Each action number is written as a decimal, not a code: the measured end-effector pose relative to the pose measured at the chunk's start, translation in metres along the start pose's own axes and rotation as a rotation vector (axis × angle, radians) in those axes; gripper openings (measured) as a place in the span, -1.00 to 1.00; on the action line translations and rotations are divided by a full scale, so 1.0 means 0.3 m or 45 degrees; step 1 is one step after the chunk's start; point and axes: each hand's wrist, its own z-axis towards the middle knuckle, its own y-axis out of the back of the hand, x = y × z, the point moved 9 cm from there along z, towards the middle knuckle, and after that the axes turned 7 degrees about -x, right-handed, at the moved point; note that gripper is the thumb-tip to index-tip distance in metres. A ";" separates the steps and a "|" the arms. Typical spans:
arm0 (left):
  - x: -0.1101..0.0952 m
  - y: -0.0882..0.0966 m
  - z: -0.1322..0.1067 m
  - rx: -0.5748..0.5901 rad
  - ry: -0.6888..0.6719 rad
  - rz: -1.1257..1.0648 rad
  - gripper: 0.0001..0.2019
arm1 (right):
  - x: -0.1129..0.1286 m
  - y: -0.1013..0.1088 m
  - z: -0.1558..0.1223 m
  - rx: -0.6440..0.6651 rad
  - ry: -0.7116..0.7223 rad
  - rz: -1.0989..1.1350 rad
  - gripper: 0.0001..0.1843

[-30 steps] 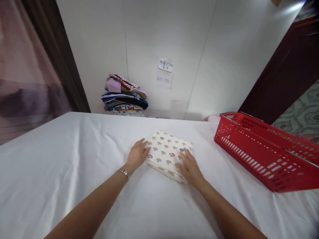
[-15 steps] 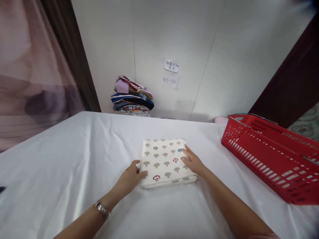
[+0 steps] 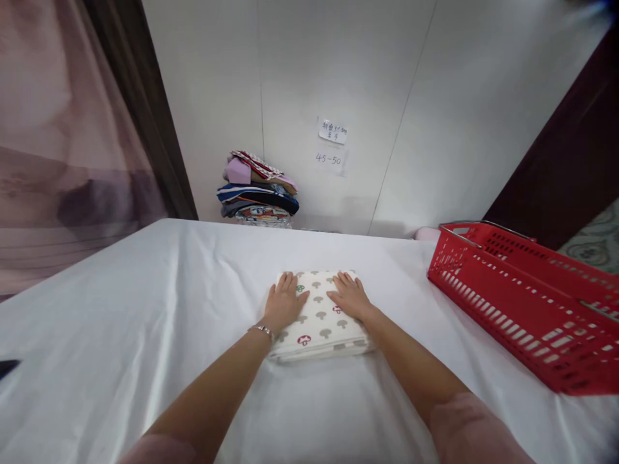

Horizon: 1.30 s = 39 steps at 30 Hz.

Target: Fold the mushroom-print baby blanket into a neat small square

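Note:
A folded white cloth (image 3: 316, 316) printed with grey, red and green mushrooms lies flat on the white-covered table (image 3: 309, 406), its layered edge facing me. My left hand (image 3: 284, 301) rests flat on the cloth's left side, fingers stretched toward the far edge and thumb spread inward. On the cloth's right side my right hand (image 3: 351, 298) lies palm down, also with fingers apart. Neither hand grips the fabric. A metal bracelet (image 3: 262, 331) circles my left wrist. Both palms and the parts of the print beneath them are hidden.
A red plastic basket (image 3: 512, 290) with wire handles stands at the table's right. Beyond the far edge, a stack of folded fabrics (image 3: 258, 193) sits against the white wall (image 3: 203, 96). Handwritten paper labels (image 3: 332, 132) are on the wall. A pinkish curtain (image 3: 43, 148) hangs at left.
My left hand has moved from the cloth's near left edge up onto its top. My right hand has shifted inward from the right edge, now lying flat. The cloth stays in about the same place.

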 end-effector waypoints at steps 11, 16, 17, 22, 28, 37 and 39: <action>0.021 -0.002 -0.020 0.028 0.027 -0.039 -0.44 | 0.043 0.000 -0.109 0.112 0.042 0.119 -0.39; 0.027 0.003 -0.010 0.020 0.015 -0.105 -0.45 | 0.144 0.012 -0.306 -0.011 0.233 0.149 -0.41; 0.024 0.007 -0.008 0.022 0.012 -0.109 -0.46 | 0.152 0.012 -0.333 -0.029 0.239 0.148 -0.43; -0.034 0.039 -0.080 0.031 -0.076 -0.008 -0.50 | 0.166 0.016 -0.376 -0.129 0.253 0.118 -0.47; -0.074 0.049 -0.256 -0.006 -0.248 -0.027 -0.43 | 0.175 0.018 -0.373 -0.236 0.280 0.094 -0.49; -0.051 0.048 -0.265 -0.062 -0.225 -0.119 -0.44 | 0.183 0.022 -0.394 -0.243 0.278 0.095 -0.51; -0.055 0.055 -0.273 -0.052 -0.216 -0.127 -0.45 | 0.183 0.023 -0.394 -0.201 0.266 0.102 -0.51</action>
